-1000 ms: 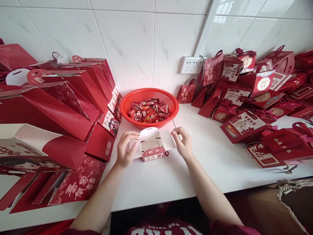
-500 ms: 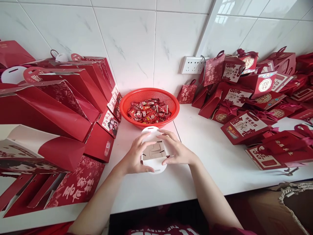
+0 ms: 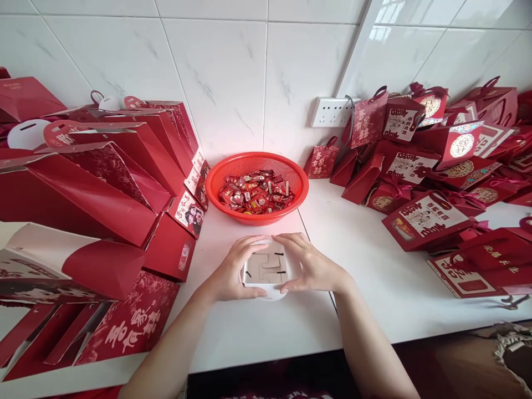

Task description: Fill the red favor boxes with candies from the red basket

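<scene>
A small white-lined box (image 3: 267, 267) with interlocked bottom flaps sits open side up in front of the basket. My left hand (image 3: 236, 271) curves around its left side, thumb at the near edge and fingers at the far edge. On the right side, my right hand (image 3: 310, 265) holds it the same way. Just beyond my hands is a red plastic basket (image 3: 257, 220) holding many red-wrapped candies (image 3: 255, 194).
Red gift boxes and bags (image 3: 137, 188) stand in rows on the left of the white table (image 3: 266, 332). Finished-looking red boxes (image 3: 428, 219) are piled on the right. A power strip (image 3: 331, 112) is on the tiled wall.
My hands have moved slightly, fingers now wrapped closer around the far edge of the box. The box's far rounded flap no longer stands out. The view has shifted a little.
</scene>
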`<state>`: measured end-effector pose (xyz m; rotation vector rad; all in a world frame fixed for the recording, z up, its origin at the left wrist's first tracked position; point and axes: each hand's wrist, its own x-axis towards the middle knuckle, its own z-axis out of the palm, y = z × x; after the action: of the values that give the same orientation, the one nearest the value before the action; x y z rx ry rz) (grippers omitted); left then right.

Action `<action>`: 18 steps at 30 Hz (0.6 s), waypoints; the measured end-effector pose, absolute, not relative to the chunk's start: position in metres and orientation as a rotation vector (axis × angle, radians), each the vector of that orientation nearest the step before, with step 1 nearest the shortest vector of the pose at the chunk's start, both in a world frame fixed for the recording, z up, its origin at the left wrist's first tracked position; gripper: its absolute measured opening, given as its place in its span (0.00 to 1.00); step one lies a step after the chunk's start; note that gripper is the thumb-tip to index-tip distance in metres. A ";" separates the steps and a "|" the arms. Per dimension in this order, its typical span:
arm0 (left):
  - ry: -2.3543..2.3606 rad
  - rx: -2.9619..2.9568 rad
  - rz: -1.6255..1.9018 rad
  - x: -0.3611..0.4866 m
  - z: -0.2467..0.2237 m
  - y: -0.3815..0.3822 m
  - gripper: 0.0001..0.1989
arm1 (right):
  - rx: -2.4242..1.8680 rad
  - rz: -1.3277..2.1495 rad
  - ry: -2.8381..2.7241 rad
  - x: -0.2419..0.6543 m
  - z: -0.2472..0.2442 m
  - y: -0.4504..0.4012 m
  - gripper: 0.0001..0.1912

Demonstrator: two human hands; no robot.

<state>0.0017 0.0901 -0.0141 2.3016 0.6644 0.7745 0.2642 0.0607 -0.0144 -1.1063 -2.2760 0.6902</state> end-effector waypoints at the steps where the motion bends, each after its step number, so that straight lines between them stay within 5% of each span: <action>1: 0.674 2.287 0.795 0.002 -0.017 0.091 0.45 | -1.113 0.696 -2.273 0.263 -0.015 0.061 0.56; 5: 0.687 2.192 0.957 0.007 -0.039 0.094 0.43 | -1.120 0.682 -2.239 0.258 -0.018 0.063 0.54; 13: 0.613 1.755 0.936 0.008 -0.063 0.106 0.59 | -1.021 0.605 -2.147 0.258 -0.035 0.076 0.51; 18: 0.654 1.722 0.962 0.006 -0.062 0.109 0.60 | -0.969 0.540 -1.971 0.262 -0.024 0.081 0.26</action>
<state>0.0057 0.1088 -0.0617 1.7218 0.6544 0.9623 0.2618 0.0812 -0.0237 -0.9693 -1.9710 0.5397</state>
